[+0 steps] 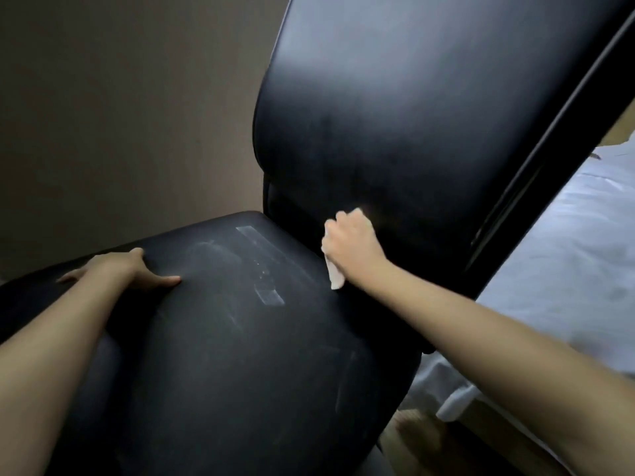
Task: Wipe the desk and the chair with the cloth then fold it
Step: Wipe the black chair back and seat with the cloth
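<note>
The right hand [354,245] grips the bunched cloth [336,278] against the chair backrest [395,115]; a tail hangs below the wrist. The left hand [120,269], fingers spread, braces the seat [240,338]. Risk: wiping pressure may swivel the chair.

The seat [240,338] lies broad and open between the left grip [120,269], flat at its left edge, and the right grip [354,242], which holds the cloth [335,276] in the tight crease under the backrest [395,115]. The backrest walls off the far side. The bed [567,269] stands just beside the seat on the right, leaving only a narrow gap.
</note>
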A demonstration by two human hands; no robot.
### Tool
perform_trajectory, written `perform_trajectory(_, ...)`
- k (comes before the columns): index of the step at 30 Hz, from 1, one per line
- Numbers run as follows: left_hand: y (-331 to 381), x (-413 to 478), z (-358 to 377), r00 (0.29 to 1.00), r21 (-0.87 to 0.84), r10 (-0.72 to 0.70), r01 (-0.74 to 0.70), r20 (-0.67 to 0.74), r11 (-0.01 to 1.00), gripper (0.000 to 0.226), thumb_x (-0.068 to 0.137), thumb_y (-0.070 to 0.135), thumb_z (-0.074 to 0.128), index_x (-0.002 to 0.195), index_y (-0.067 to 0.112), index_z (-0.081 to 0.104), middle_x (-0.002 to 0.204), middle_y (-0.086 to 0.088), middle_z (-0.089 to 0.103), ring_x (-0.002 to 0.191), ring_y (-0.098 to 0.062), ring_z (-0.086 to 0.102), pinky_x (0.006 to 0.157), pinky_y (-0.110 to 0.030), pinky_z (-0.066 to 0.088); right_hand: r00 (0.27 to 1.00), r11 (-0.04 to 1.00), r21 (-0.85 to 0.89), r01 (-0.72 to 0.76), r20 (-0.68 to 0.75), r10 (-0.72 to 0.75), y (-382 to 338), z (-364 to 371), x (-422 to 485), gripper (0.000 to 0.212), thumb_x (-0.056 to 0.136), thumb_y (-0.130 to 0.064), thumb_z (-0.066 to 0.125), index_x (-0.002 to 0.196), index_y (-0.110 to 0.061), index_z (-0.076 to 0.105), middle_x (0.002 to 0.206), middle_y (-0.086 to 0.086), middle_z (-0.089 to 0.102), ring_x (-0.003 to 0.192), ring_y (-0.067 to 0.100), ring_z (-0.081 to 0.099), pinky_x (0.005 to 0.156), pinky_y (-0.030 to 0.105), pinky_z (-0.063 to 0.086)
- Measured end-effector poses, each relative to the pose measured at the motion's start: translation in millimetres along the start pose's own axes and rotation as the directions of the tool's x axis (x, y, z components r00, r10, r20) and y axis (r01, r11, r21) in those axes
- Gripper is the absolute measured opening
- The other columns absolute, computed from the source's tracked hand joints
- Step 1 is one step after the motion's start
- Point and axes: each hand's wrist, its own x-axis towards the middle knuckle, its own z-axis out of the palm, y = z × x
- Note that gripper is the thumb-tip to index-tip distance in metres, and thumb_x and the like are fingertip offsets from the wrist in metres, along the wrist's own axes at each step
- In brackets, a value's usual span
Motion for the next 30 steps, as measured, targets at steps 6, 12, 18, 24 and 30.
perform_trajectory(6,4,59,7,0.991,0.059,-0.093,0.087,0.092,0.994,0.169,-0.003,0.095,0.049,0.148,0.023,0.025,0.153,0.0,0.03,0.139,-0.031,0.03,0.111,-0.05,0.027,0.947,0.999,0.024,-0.044,-0.319,0.05,27,-17,-50,0.007,0.057,-0.016,0.065,0.057,-0.019,0.058,0.063,0.001,0.047,0.064,0.023,0.048,0.058,0.033,0.035)
perform_trajectory(12,123,-75,-54,0.975,0.142,0.181,-0.162,-0.132,0.976,0.063,0.089,0.047,0.047,0.144,0.023,0.027,0.15,-0.009,0.028,0.136,-0.034,0.031,0.108,-0.055,0.024,0.512,0.744,0.302,-0.595,-0.571,0.642,220,-144,-55,0.026,0.084,-0.005,0.051,0.11,-0.002,0.055,0.116,0.024,0.048,0.11,0.044,0.043,0.083,0.046,0.036)
perform_trajectory(18,248,-162,-103,0.491,-0.458,0.499,-0.867,-0.714,0.198,0.046,0.102,0.027,0.032,0.148,0.025,0.026,0.155,-0.006,0.023,0.144,-0.017,0.018,0.111,-0.028,0.018,0.672,0.899,0.111,-0.424,-0.626,0.394,143,-94,-53,0.017,0.071,-0.01,0.049,0.083,-0.01,0.061,0.085,0.015,0.056,0.077,0.036,0.053,0.064,0.041,0.039)
perform_trajectory(24,268,-168,-118,0.575,-0.528,0.57,-0.806,-0.588,0.268,0.047,0.102,0.041,0.022,0.144,0.024,0.036,0.155,-0.013,0.018,0.143,-0.022,0.02,0.111,-0.03,0.019,0.902,0.954,-0.272,-0.128,-0.431,-0.002,35,29,-76,0.014,0.088,0.002,0.05,0.082,-0.01,0.05,0.081,0.008,0.049,0.08,0.024,0.049,0.074,0.031,0.044)
perform_trajectory(30,261,-154,-135,0.591,-0.524,0.578,-0.796,-0.562,0.304,0.05,0.101,0.044,0.026,0.133,0.017,0.053,0.144,-0.01,0.045,0.134,-0.021,0.039,0.108,-0.031,0.031,0.61,0.924,0.133,-0.357,-0.716,0.339,160,-95,-34,0.012,0.078,-0.012,0.052,0.079,-0.012,0.064,0.077,0.01,0.059,0.071,0.032,0.056,0.059,0.035,0.046)
